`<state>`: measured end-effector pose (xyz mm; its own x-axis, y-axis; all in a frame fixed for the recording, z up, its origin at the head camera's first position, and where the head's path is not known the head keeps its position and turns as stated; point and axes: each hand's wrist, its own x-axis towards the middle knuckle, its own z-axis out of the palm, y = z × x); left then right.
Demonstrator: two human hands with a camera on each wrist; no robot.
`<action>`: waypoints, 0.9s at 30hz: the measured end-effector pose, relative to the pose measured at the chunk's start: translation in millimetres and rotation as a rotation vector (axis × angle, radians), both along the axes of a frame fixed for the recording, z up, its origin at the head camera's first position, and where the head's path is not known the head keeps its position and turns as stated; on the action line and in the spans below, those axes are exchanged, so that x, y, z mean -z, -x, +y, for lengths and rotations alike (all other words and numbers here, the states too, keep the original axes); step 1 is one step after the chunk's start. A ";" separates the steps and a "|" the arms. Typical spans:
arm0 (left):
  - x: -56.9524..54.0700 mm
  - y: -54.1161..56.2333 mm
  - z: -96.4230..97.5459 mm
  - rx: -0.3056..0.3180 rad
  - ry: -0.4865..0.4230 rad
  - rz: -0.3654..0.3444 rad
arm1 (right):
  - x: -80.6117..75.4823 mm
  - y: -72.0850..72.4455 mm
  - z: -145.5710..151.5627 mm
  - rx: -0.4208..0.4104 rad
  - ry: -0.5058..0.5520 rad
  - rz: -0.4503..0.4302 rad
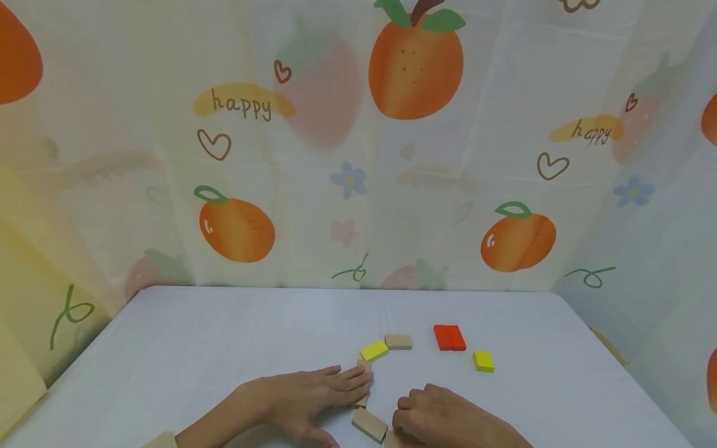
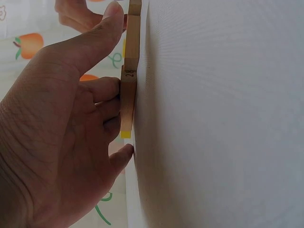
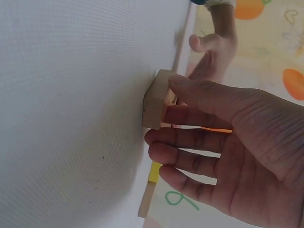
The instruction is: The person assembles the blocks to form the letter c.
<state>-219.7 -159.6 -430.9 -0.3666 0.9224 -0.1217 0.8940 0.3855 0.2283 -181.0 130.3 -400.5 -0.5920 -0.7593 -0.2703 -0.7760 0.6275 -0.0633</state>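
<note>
My left hand (image 1: 310, 398) lies palm down with its fingers stretched over a plain wooden block (image 2: 127, 102), touching it. In the left wrist view that block carries printed digits. Beside the thumb, a second wooden block (image 1: 370, 425) lies at an angle. My right hand (image 1: 448, 410), fingers bent, pinches another wooden block (image 3: 154, 104) at the near end of a curved row. Its thumb and fingers meet that block's sides in the right wrist view. At the row's far end are a yellow block (image 1: 374, 350) and a plain wooden block (image 1: 398, 341).
Two red blocks (image 1: 449, 338) lie side by side to the right of the row. A lone yellow block (image 1: 483, 361) sits nearer me. The white table (image 1: 224, 330) ends at a fruit-printed curtain (image 1: 319, 261).
</note>
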 end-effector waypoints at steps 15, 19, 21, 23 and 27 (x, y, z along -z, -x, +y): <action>2.3 0.5 0.0 0.016 -0.006 0.026 | 0.5 0.6 0.9 0.002 0.005 -0.001; 1.1 -0.1 0.2 0.022 -0.007 0.038 | 0.3 0.1 1.1 0.005 0.009 -0.003; 0.5 -0.5 0.4 0.022 -0.005 0.040 | 0.6 -0.2 1.1 0.005 0.010 -0.005; 0.1 -0.7 0.5 0.021 -0.002 0.040 | 0.9 -0.3 0.7 0.010 0.007 -0.009; 0.4 -0.5 0.6 0.019 0.002 0.028 | 1.6 0.0 -0.7 0.027 -0.006 -0.021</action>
<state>-219.1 -159.0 -431.3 -0.3526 0.9289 -0.1132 0.9072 0.3690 0.2023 -181.0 129.6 -402.1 -0.6065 -0.7415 -0.2868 -0.7573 0.6487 -0.0757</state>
